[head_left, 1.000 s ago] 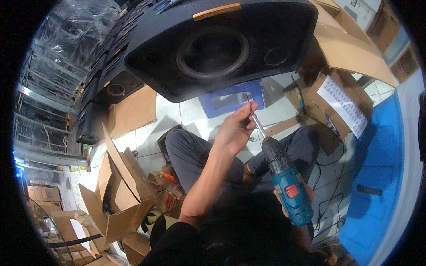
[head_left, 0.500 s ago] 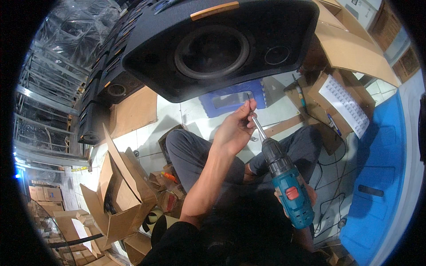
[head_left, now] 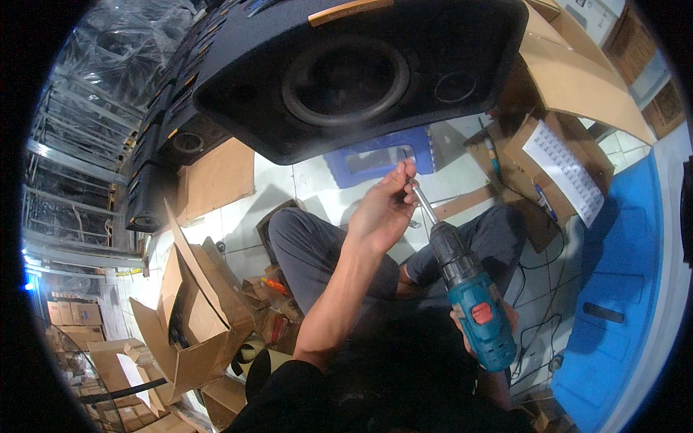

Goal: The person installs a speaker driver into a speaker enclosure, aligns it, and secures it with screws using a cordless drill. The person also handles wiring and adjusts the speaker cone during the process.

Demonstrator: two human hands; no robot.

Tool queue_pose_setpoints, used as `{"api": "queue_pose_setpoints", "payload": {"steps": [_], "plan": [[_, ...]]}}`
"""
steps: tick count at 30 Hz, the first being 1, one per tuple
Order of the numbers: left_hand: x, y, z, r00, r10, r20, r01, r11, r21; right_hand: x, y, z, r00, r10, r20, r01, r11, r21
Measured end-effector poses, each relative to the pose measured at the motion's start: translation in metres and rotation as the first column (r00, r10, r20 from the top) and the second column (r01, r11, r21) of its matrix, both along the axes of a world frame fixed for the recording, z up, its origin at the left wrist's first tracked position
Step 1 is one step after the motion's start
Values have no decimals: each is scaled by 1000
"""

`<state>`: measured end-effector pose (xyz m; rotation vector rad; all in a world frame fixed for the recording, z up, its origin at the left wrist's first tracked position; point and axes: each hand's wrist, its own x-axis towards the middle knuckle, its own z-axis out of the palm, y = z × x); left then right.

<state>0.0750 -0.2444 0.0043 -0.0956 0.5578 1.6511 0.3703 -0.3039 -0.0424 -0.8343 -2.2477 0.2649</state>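
Observation:
My right hand (head_left: 511,317) wraps round the handle of a teal and black power drill (head_left: 479,317), mostly hidden beneath its body. A long silver bit (head_left: 426,205) points forward and left from the chuck. At the bit's tip my left hand (head_left: 384,209) is closed in a pinch, with a thin dark screw (head_left: 405,154) standing up from the fingertips. Just beyond the fingers, a large black speaker cabinet (head_left: 245,119) with a round woofer (head_left: 346,79) and an orange strip (head_left: 350,11) rests on a blue plastic stool (head_left: 339,170). The fingers appear apart from the cabinet.
Opened cardboard boxes (head_left: 209,353) lie at the left, with more black speakers (head_left: 148,191) lined up behind. To the right are a printed sheet (head_left: 563,173), a pen (head_left: 545,202), a soldering iron (head_left: 494,155), loose cables (head_left: 538,332) and a big blue panel (head_left: 613,289).
The drill has shifted slightly to the right and down. My left hand keeps its pinch at the bit's tip. The view has tilted a little, so the speaker looks slightly larger.

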Motion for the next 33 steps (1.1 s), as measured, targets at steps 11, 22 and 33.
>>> {"api": "queue_pose_setpoints", "payload": {"steps": [11, 22, 33], "plan": [[9, 10, -7, 998, 14, -67, -12, 999, 32, -7, 31, -15, 487, -871, -54, -218, -182, 959], [6, 49, 7, 990, -27, -138, 24, 999, -24, -33, 62, -15, 684, -729, 32, 7, 50, 999], [-17, 104, 47, 978, 46, -203, -24, 993, 112, -84, 104, 11, 967, 79, -243, -84, 996, -8]]}}
